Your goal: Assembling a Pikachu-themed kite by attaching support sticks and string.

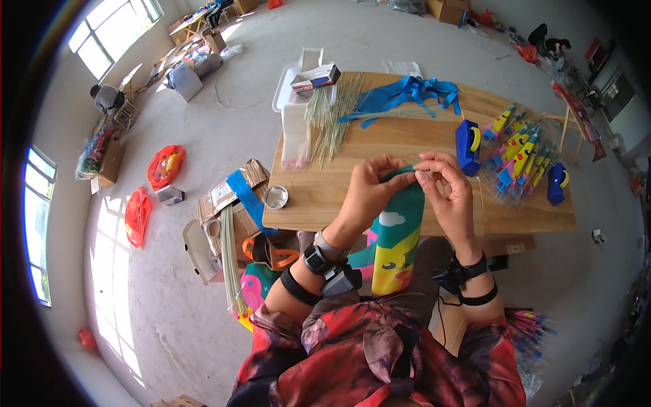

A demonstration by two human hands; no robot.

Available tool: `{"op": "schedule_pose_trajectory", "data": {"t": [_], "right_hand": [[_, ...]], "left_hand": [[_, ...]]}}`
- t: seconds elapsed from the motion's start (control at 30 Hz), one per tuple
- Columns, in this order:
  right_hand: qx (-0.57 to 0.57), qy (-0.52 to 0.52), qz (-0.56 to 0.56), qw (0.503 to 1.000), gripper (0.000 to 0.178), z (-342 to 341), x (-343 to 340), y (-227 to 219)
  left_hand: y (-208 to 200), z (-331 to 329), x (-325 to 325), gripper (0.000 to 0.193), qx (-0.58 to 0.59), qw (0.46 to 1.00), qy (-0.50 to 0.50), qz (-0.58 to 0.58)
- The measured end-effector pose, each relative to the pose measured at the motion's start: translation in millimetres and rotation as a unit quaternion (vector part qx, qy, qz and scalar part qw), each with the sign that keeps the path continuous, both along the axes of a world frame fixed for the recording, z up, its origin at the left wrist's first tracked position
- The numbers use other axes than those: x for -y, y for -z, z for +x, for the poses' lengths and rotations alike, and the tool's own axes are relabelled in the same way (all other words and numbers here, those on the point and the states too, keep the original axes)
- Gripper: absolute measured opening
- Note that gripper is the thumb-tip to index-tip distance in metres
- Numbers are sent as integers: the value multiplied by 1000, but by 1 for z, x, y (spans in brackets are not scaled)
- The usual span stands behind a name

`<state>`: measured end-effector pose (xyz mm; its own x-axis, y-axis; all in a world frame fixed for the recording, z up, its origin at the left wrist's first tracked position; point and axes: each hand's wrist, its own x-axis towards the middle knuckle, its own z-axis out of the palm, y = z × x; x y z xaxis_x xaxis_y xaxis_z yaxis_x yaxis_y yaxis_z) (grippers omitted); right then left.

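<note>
A printed piece of fabric (399, 234), green with a white cloud above a yellow cartoon face, hangs in front of me over the table's near edge and my lap. My left hand (369, 190) is closed on its top edge, thumb and fingers pinched together. Close beside it, my right hand (449, 190) pinches the same top edge between thumb and forefinger, other fingers curled loosely. Any small item between the fingertips is too small to make out. Nearest the right hand stands a blue tape dispenser (468, 147).
The wooden table (380, 152) bears pale thin sticks (333, 129), blue ribbons (413, 95), a small round tin (276, 197) and colourful folded pieces (522, 152). A second dispenser (557, 184) is at right. Left of the table lie cardboard (254, 176) and red bags (137, 216).
</note>
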<state>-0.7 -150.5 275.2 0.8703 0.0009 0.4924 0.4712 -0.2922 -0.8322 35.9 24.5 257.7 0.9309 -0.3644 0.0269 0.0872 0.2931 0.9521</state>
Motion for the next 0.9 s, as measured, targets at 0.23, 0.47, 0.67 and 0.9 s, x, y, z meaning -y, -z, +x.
{"op": "schedule_pose_trajectory", "data": {"t": [0.23,0.47,0.67,0.9], "right_hand": [[130,72,-98,984,14,5,2,2],[134,97,-91,982,16,5,0,-1],[133,106,-75,983,18,6,0,2],[145,91,-61,983,31,13,3,1]], "left_hand": [[-4,-7,4,16,17,1000,8,-9],[-7,-9,7,18,22,1000,6,21],[-9,-9,9,19,21,1000,-5,21],[-10,-12,8,19,25,1000,3,17]]}}
